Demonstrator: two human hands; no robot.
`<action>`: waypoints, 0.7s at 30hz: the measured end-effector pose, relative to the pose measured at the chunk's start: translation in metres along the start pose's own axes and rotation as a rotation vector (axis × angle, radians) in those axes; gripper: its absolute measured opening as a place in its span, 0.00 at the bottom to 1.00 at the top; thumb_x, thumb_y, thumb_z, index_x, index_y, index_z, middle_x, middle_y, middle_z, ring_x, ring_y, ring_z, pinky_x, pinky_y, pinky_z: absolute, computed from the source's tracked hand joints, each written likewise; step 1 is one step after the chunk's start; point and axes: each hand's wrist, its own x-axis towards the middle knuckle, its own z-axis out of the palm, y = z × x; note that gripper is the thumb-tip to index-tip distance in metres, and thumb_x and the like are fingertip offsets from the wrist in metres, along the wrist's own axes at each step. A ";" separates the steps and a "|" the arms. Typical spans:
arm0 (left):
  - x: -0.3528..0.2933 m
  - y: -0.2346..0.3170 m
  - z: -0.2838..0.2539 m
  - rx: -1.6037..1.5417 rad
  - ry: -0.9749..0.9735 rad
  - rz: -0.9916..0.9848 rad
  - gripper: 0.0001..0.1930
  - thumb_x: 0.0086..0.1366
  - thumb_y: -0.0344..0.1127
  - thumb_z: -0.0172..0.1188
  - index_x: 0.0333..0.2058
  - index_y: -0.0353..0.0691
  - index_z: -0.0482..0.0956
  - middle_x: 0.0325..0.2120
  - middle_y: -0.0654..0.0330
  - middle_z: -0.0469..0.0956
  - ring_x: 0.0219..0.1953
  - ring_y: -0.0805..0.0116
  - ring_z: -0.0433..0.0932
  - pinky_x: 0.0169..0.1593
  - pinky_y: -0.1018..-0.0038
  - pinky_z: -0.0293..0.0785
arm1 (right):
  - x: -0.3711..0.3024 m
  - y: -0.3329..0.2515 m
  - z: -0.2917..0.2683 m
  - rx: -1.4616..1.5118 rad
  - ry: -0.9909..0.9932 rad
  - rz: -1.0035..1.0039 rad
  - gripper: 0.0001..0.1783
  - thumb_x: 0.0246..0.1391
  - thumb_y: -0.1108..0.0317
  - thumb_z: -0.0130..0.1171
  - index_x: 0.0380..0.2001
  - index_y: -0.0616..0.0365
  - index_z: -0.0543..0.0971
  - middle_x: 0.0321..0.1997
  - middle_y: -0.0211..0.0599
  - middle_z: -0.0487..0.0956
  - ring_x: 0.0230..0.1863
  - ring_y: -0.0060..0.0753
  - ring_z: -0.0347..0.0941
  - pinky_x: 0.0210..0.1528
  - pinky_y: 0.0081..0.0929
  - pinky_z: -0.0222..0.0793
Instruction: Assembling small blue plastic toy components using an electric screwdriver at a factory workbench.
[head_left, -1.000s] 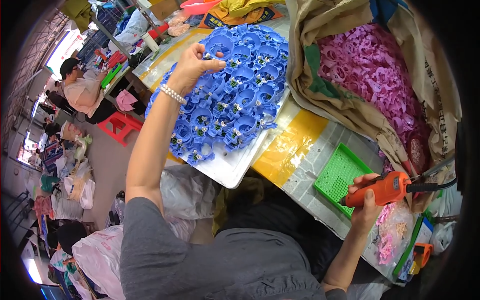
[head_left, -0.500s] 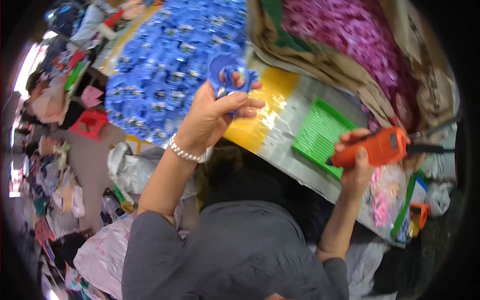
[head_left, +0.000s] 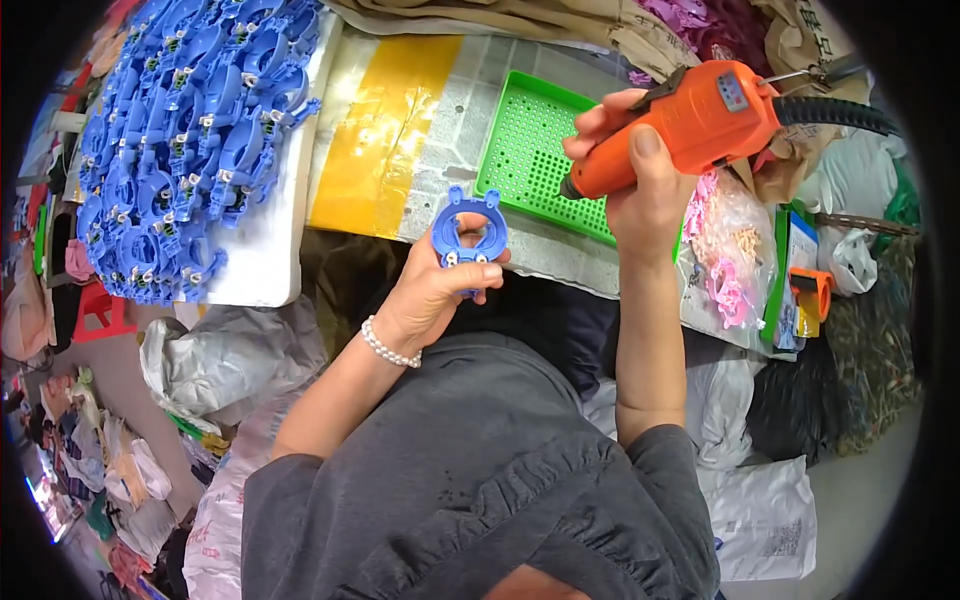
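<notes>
My left hand is closed on a blue ring-shaped plastic part with two small ear-like knobs on top. The thumb lies across its lower end, by two small silvery spots. Both stand just in front of the table's near edge. In my right hand is an orange electric screwdriver with a black coiled cord. Its dark tip points left over a green perforated tray and is apart from the blue part.
Many similar blue parts lie in rows on a white board at the left. Brown sacking with magenta pieces sits at the back. A clear bag of pink pieces lies at the right, beside an orange-handled tool.
The left hand has drawn the blue part from beside the pile toward me, and its ring now faces up. The screwdriver is still held. The view has shifted, sliding the table leftward and up.
</notes>
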 end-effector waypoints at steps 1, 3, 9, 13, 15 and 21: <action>0.000 0.001 0.000 -0.031 -0.015 -0.024 0.27 0.49 0.28 0.64 0.48 0.37 0.65 0.35 0.57 0.76 0.31 0.73 0.75 0.31 0.76 0.68 | 0.000 0.003 0.000 -0.006 0.002 0.003 0.17 0.52 0.64 0.57 0.39 0.66 0.70 0.29 0.40 0.76 0.26 0.29 0.75 0.31 0.24 0.72; 0.003 -0.001 -0.001 -0.036 -0.043 -0.014 0.26 0.49 0.29 0.64 0.48 0.37 0.65 0.36 0.56 0.75 0.34 0.72 0.74 0.34 0.77 0.69 | -0.002 0.010 0.000 0.057 0.000 0.006 0.18 0.52 0.62 0.56 0.39 0.65 0.69 0.26 0.38 0.75 0.24 0.26 0.73 0.28 0.23 0.71; 0.005 -0.001 0.006 0.012 -0.026 0.074 0.24 0.52 0.29 0.62 0.48 0.36 0.67 0.40 0.53 0.75 0.39 0.72 0.73 0.43 0.77 0.69 | -0.005 0.030 0.004 -0.010 0.023 -0.005 0.30 0.51 0.44 0.54 0.39 0.63 0.69 0.25 0.36 0.71 0.22 0.31 0.70 0.29 0.28 0.70; 0.011 0.001 0.003 0.030 -0.049 0.107 0.20 0.53 0.28 0.65 0.45 0.36 0.70 0.37 0.62 0.75 0.37 0.75 0.73 0.42 0.78 0.69 | -0.006 0.036 0.006 -0.032 0.056 0.006 0.32 0.49 0.41 0.55 0.39 0.62 0.69 0.24 0.35 0.71 0.21 0.30 0.69 0.27 0.27 0.68; 0.011 0.004 0.003 0.013 -0.056 0.096 0.20 0.52 0.29 0.66 0.44 0.36 0.70 0.36 0.62 0.75 0.37 0.76 0.73 0.41 0.79 0.70 | -0.006 0.040 0.005 0.085 0.064 -0.041 0.25 0.51 0.51 0.57 0.38 0.64 0.69 0.23 0.35 0.72 0.20 0.25 0.70 0.24 0.22 0.70; 0.014 0.003 -0.002 0.046 -0.035 0.122 0.24 0.49 0.30 0.69 0.45 0.38 0.70 0.35 0.63 0.76 0.32 0.78 0.74 0.33 0.81 0.72 | -0.006 0.043 0.002 0.088 0.065 -0.044 0.28 0.49 0.47 0.58 0.38 0.64 0.70 0.23 0.34 0.72 0.21 0.25 0.70 0.24 0.23 0.70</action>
